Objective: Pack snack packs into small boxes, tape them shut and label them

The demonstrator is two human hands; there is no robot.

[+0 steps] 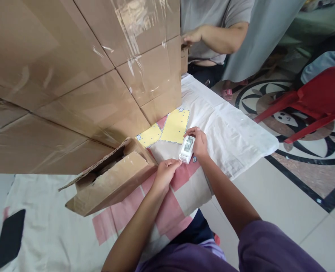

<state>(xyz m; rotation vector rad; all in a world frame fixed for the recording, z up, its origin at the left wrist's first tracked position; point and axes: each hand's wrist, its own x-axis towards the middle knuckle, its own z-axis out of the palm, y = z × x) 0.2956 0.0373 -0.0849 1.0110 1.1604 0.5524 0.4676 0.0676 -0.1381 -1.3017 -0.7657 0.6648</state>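
Just right of the open carton (115, 184), the left hand (166, 172) pinches the lower end of a white device (186, 154), the right hand (200, 142) its upper side; its display (188, 144) is too small to read. Shadow obscures the carton's inside; taped boxes (150, 75) stand behind it.

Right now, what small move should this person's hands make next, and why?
Probably steady the white device with the right hand while the left hand works its near end: the right holds its side, and the left is at that end.
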